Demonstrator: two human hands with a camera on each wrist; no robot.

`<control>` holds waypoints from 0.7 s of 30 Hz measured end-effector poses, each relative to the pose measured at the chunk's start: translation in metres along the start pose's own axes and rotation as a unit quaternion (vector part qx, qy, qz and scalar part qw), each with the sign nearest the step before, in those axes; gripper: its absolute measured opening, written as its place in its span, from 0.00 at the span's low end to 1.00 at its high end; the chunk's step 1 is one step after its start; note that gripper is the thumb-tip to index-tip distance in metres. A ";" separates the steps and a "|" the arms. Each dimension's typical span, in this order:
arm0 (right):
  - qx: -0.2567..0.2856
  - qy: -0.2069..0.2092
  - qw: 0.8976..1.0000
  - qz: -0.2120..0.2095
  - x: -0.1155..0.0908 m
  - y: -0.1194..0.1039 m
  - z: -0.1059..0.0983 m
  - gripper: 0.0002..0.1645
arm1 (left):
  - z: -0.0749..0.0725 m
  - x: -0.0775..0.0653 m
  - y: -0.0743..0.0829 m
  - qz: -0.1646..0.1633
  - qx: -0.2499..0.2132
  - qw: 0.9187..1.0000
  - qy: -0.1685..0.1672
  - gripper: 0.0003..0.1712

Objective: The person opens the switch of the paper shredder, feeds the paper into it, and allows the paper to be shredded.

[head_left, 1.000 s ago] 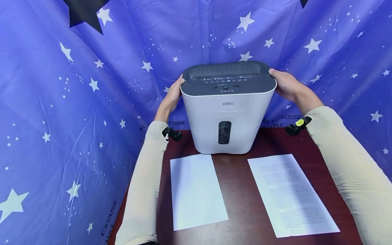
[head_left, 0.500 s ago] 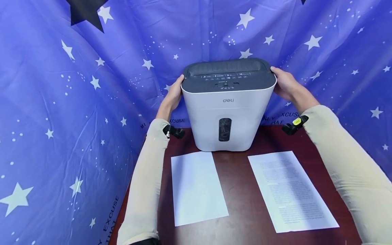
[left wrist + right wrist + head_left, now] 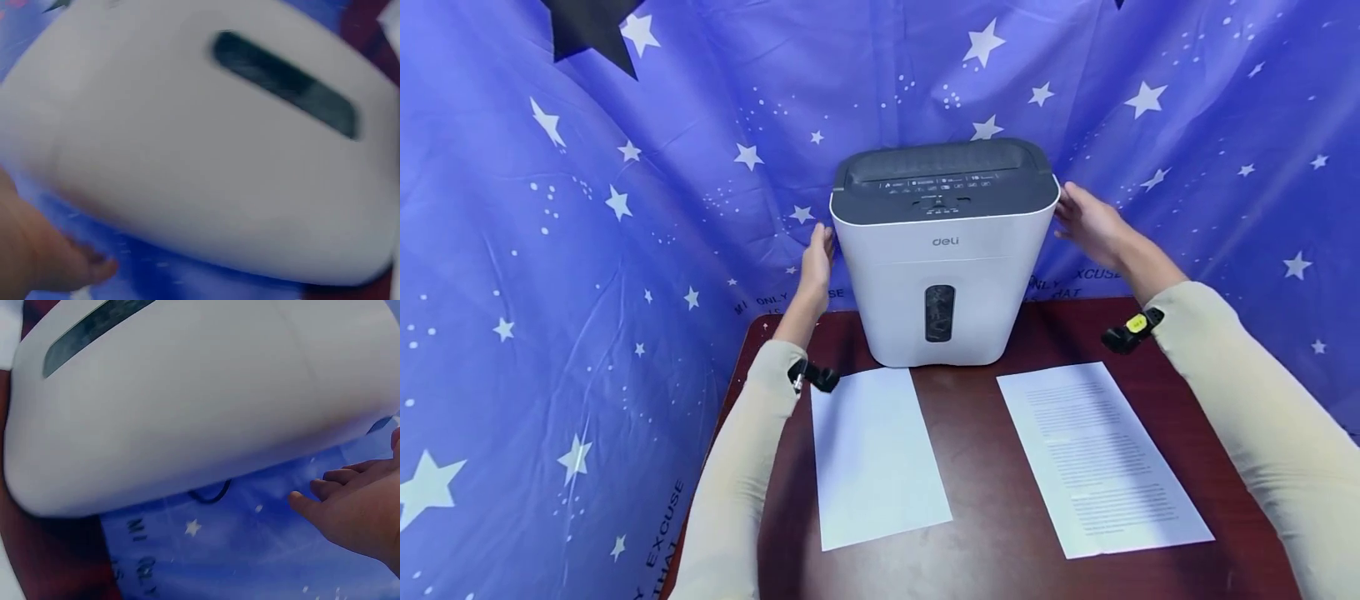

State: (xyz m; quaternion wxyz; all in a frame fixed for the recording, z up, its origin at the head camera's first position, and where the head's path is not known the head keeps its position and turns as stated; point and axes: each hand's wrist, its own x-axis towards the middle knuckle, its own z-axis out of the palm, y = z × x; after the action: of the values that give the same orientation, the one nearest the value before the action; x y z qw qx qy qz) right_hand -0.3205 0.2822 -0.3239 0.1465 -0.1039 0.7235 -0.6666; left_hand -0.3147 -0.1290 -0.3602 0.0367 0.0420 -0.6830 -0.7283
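A white paper shredder (image 3: 895, 283) with a dark grey top and a narrow dark window stands upright at the back of the table. Beside its left wall is my left hand (image 3: 817, 265), fingers fairly straight, with a small gap in the left wrist view. My right hand (image 3: 1092, 225) is off the shredder's upper right side; the right wrist view shows its fingers (image 3: 340, 481) extended and apart from the casing. Neither hand holds anything. A blank paper sheet (image 3: 880, 458) lies in front of the shredder on the left, and a printed sheet (image 3: 1105, 467) on the right.
The dark red table (image 3: 970, 467) carries all of this. A blue curtain (image 3: 587, 333) with white stars hangs close behind the table and along its left side. A dark cord (image 3: 211, 494) loops out behind the shredder in the right wrist view.
Both hands have let go of the shredder's upper sides. My left hand has dropped lower along the left wall; my right hand has drawn slightly down and away. The shredder stays upright in place.
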 end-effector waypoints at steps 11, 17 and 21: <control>-0.134 0.014 0.986 0.096 -0.036 0.059 -0.013 0.45 | 0.007 -0.049 -0.096 -0.186 0.050 0.974 0.117 0.41; -0.206 0.004 0.968 0.145 -0.052 0.086 -0.020 0.43 | 0.030 -0.028 -0.199 -0.223 0.085 0.969 0.060 0.33; -0.251 -0.014 0.952 0.176 -0.063 0.102 -0.021 0.41 | 0.051 0.003 -0.284 -0.291 0.098 0.951 -0.038 0.30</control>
State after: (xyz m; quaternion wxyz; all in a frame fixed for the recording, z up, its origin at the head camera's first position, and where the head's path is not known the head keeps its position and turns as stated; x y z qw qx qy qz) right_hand -0.2644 0.3330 -0.4191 0.2403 -0.0175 0.8724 -0.4252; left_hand -0.3220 -0.0605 -0.6404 -0.2069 0.2149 -0.7099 -0.6380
